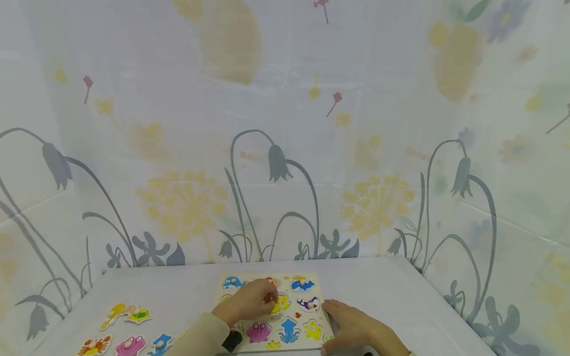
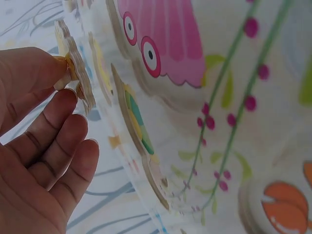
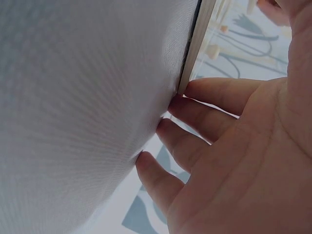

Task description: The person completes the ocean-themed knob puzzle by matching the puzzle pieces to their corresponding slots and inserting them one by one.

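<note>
Left hand: small knob of puzzle piece pinched between thumb and fingertips. Piece held at 1 o'clock from palm in left-wrist view, nearly edge-on, long axis 11-to-5; puzzle board seen at 3 o'clock from piece. Right hand placed farther, fingers parted, at board's 3 o'clock. Pinch masked in head view; fingertip contact with board edge and tablecloth revealed by right-wrist view.

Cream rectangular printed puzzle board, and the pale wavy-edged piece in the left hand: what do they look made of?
The board looks wooden, perhaps plywood: its bare edge is pale and streaked, its printed face smooth. The piece also seems wooden, with tan, layered edges; finish unclear.
</note>
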{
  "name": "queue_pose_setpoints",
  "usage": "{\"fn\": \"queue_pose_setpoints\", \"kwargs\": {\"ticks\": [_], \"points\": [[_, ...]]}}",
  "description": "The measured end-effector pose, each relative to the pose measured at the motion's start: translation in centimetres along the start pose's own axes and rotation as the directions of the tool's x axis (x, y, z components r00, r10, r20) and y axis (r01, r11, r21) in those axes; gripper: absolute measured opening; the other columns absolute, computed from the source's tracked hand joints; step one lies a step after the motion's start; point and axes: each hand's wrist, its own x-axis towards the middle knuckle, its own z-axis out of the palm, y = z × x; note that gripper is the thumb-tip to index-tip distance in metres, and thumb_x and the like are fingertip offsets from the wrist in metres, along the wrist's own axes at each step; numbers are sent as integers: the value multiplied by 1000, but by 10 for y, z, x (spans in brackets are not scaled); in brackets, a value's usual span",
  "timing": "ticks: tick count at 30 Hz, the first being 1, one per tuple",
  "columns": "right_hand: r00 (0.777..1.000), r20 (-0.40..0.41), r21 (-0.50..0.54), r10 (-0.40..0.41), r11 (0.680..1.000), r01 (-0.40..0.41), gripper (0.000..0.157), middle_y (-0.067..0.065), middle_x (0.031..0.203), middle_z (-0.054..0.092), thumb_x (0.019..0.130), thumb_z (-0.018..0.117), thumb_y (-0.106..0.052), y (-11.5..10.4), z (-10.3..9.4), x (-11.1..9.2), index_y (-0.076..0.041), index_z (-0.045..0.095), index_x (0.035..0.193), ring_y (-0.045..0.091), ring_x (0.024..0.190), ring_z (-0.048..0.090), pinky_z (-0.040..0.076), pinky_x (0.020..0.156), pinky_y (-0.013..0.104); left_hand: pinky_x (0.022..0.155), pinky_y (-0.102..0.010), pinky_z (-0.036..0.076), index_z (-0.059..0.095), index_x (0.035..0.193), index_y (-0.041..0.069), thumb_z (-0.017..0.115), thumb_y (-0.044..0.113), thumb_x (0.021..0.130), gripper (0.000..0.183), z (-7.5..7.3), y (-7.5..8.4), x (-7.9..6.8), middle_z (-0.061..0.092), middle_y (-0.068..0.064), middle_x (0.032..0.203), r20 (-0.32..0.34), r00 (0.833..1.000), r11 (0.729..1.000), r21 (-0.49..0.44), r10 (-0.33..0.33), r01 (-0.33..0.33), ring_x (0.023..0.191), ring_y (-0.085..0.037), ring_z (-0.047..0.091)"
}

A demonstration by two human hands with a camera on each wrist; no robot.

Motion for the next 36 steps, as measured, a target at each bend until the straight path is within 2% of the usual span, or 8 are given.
{"fn": "queue_pose_setpoints", "kwargs": {"ticks": [7, 15, 25, 33, 36], "points": [[1000, -1, 8, -15, 1000, 15, 98, 13, 144, 43, 62, 80, -57, -2, -3, -1, -4, 47, 138, 37, 132, 38, 31, 103, 57, 65, -23, 40, 64, 81, 18, 67, 12, 83, 7, 6, 2, 13, 49, 10, 71, 11, 1000, 999, 29, -17, 16, 68, -6, 45], [1000, 2, -2, 6, 1000, -6, 99, 12, 144, 43, 61, 79, -60, -1, -1, 2, -6, 47, 138, 37, 132, 38, 31, 103, 58, 66, -25, 41, 66, 83, 20, 68, 13, 83, 7, 13, 2, 27, 51, 9, 73, 54, 990, 991, 30, -131, 129, 69, -7, 48], [1000, 8, 7, 15, 1000, -15, 99, 12, 144, 43, 60, 80, -58, -3, -1, 2, -7, 48, 138, 36, 132, 38, 30, 103, 58, 66, -26, 41, 65, 83, 20, 68, 14, 84, 6, 17, -1, 32, 51, 8, 74, 50, 986, 987, 23, -158, 157, 70, -9, 47], [1000, 7, 14, 31, 999, -31, 98, 12, 144, 43, 61, 81, -57, -3, -2, 2, -7, 48, 138, 37, 132, 38, 30, 103, 59, 69, -29, 42, 63, 81, 20, 69, 16, 84, 8, 18, 1, 32, 52, 6, 76, 63, 971, 973, 6, -231, 231, 73, -11, 49], [1000, 5, 14, 27, 1000, -27, 98, 12, 144, 43, 60, 81, -56, -4, -1, 1, -7, 48, 138, 37, 132, 38, 31, 102, 59, 69, -29, 43, 62, 80, 20, 69, 17, 84, 9, 19, 1, 32, 52, 6, 75, 66, 969, 971, 10, -240, 240, 73, -11, 49]]}}
